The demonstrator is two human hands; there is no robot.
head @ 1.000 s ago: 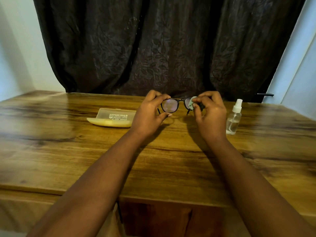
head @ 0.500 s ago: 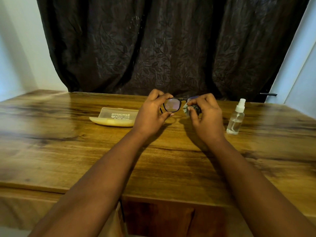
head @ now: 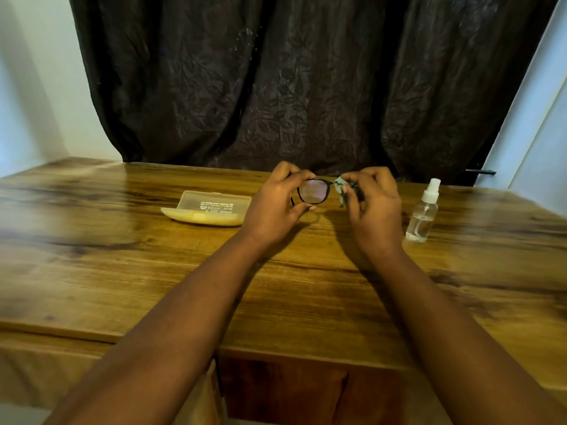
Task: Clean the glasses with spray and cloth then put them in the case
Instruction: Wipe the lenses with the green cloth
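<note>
step: right hand pinching cloth, wiping right lens; left hand pinching glasses frame
next: finishing wipe, then reaching left to case

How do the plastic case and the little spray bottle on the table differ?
The case lies flat and low on the wooden table, while the spray bottle stands upright. The case is a long, pale yellowish box with print on its lid; the spray bottle is a clear, narrow cylinder with a white nozzle. The case sits beside the left hand, the bottle beside the right hand. Both are see-through plastic, and neither is being touched.
</note>
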